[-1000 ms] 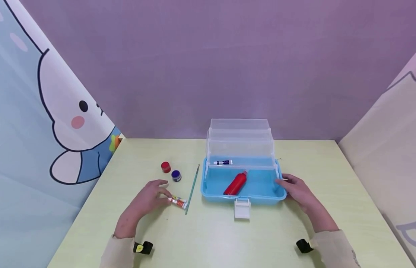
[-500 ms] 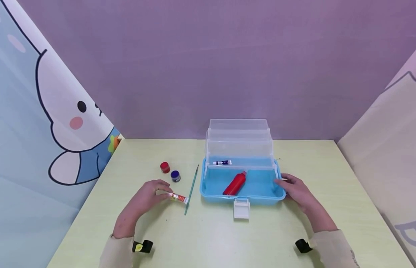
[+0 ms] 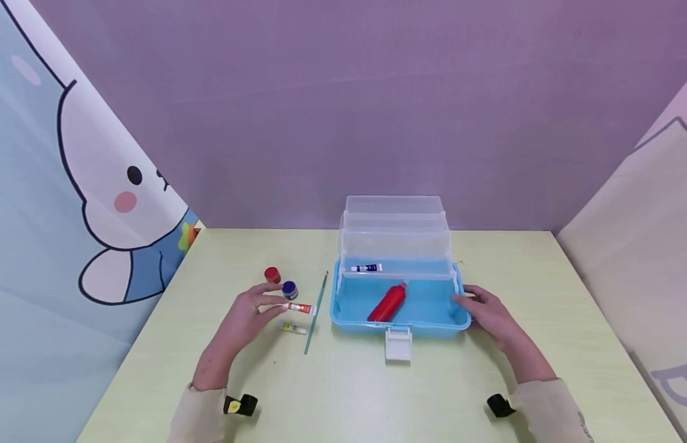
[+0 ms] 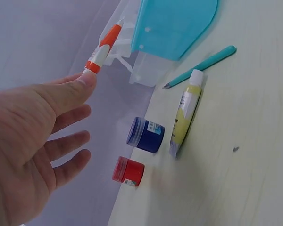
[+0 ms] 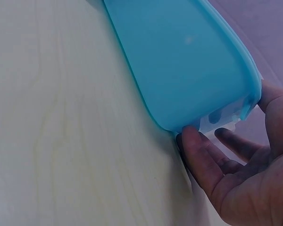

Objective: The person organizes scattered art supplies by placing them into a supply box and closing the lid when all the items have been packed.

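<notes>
An orange and white paint tube is pinched at one end between the thumb and index finger of my left hand. In the left wrist view it is raised above the table, its other fingers spread. Below it a yellow paint tube lies beside a teal paintbrush. My right hand grips the right side of a blue box, thumb over the rim and fingers at the outer wall. Inside the box lie a red bottle and a dark blue paint tube.
A blue paint jar and a red paint jar stand near the left fingertips. The box's clear lid stands raised at the back, and its white latch hangs down in front. A purple backdrop rises behind the table.
My left hand has picked up the orange paint tube from beside the yellow one and moved it away from me, up and slightly right. My right hand stays on the box.
</notes>
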A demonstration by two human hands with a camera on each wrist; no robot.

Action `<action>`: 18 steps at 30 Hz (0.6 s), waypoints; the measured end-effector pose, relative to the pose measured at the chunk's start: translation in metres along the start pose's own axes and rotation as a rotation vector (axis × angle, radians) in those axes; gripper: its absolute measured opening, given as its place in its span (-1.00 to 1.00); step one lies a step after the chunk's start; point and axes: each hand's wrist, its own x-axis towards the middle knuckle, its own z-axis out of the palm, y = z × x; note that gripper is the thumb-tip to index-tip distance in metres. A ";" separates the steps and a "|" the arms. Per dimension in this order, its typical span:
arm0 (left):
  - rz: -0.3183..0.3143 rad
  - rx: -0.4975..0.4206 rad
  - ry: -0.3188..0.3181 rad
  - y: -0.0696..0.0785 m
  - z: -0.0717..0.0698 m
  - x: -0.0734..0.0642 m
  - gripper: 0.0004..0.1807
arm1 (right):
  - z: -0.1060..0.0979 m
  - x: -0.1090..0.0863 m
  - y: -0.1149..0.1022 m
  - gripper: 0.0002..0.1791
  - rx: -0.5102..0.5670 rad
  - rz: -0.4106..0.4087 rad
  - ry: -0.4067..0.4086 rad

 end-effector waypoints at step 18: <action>0.095 0.010 0.060 0.016 0.010 0.020 -0.84 | 0.003 -0.002 -0.002 -0.23 -0.003 0.009 0.010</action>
